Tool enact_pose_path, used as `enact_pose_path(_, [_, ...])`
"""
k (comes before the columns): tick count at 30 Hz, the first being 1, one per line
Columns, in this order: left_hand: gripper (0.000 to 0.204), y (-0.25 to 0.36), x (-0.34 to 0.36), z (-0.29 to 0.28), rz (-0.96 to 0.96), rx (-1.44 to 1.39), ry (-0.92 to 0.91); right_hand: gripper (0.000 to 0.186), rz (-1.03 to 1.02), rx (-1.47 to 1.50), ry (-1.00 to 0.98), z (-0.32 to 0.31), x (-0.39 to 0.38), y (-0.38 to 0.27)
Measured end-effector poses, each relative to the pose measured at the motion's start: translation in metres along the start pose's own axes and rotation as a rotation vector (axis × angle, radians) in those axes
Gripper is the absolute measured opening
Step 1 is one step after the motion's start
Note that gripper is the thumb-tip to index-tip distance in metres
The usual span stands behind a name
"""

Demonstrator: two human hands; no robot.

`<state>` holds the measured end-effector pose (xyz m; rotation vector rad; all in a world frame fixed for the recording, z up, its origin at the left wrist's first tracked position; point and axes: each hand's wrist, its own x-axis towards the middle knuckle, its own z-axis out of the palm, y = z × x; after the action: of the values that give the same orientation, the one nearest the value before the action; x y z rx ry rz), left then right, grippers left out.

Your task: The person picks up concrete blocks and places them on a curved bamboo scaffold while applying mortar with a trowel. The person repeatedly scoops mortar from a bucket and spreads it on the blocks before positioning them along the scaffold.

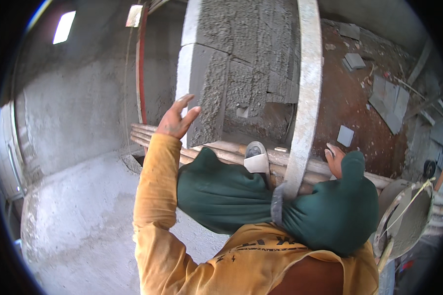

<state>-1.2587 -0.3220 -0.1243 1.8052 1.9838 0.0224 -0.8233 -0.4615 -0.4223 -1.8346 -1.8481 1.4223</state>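
My left hand is raised in front of the pale edge of a column or wall coated with rough wet mortar. Its thumb and fingers are spread, with nothing in them; whether a fingertip touches the edge I cannot tell. Beyond my right knee, my right hand hangs over the bamboo poles. Part of it is hidden by the green trouser leg, and its visible fingers look loosely apart and bare. A long, pale, mortar-stained bar runs between my hands, from the top of the view down to my lap.
My sandalled foot rests on the poles. A mortar-smeared bucket stands at my right. Below lies reddish ground with broken grey boards. A red-edged upright stands at the left before a grey wall.
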Motion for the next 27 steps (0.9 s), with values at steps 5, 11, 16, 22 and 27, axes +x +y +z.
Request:
enact_pose_path(5, [0.057, -0.083, -0.066, 0.041, -0.295, -0.298, 0.739, 0.038, -0.104, 0.024, 0.118, 0.016, 0.005, 0.020])
enact_pose_path(11, [0.108, -0.118, -0.105, 0.110, -0.821, -1.208, 0.790, 0.040, 0.125, 0.405, -0.016, 0.013, 0.014, 0.037])
enact_pose_path(16, [0.108, -0.107, -0.100, 0.136, -0.727, -1.433, 0.733, 0.041, 0.085, 0.388, 0.056, -0.036, 0.024, 0.029])
enact_pose_path(22, [0.104, -0.090, -0.100, 0.145, -0.618, -1.575, 0.763, 0.036, -0.056, 0.275, 0.294, -0.153, 0.067, -0.045])
enact_pose_path(27, [0.093, -0.081, -0.098, 0.148, -0.643, -1.644, 0.833, 0.038, -0.348, 0.102, 0.381, -0.247, 0.066, -0.205])
